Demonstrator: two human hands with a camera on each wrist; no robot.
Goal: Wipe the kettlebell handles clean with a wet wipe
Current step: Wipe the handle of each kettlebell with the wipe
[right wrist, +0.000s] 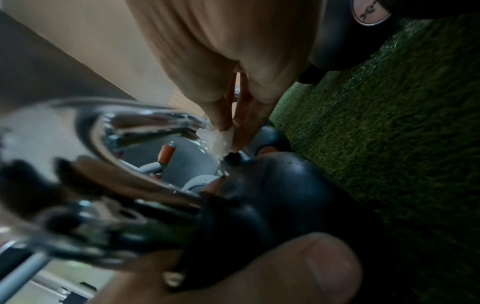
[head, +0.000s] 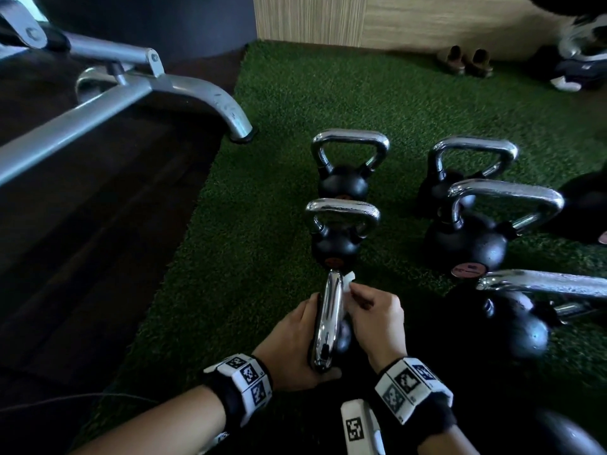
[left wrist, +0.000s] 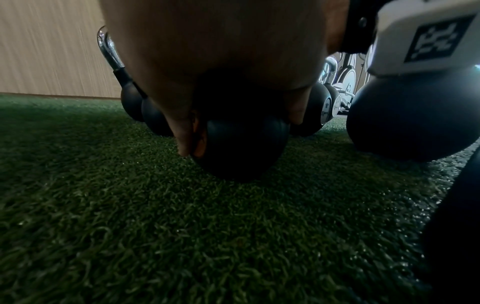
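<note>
Left hand [head: 295,343] grips the nearest kettlebell [head: 328,326] on the green turf [head: 262,224]; right hand [head: 374,320] fingers [right wrist: 221,115] pinch the wet wipe [head: 348,280] against its handle; more kettlebells at twelve and two o'clock.

The turf [head: 295,103] was deep green, and the floor [head: 82,241] beside it dark brown. The nearest kettlebell [head: 341,336] had a black ball and a mirror-bright chrome handle [head: 330,320]; 5 more stood around it in the same black and chrome (2 with an orange spot low on the ball). The wet wipe [head: 348,280] was white. Both wristbands [head: 243,385] were black, carrying white blocks printed with black square-code patterns. The bench frame [head: 98,103] was silver-grey. The wall [head: 427,18] was pale tan with fine wood grain.
</note>
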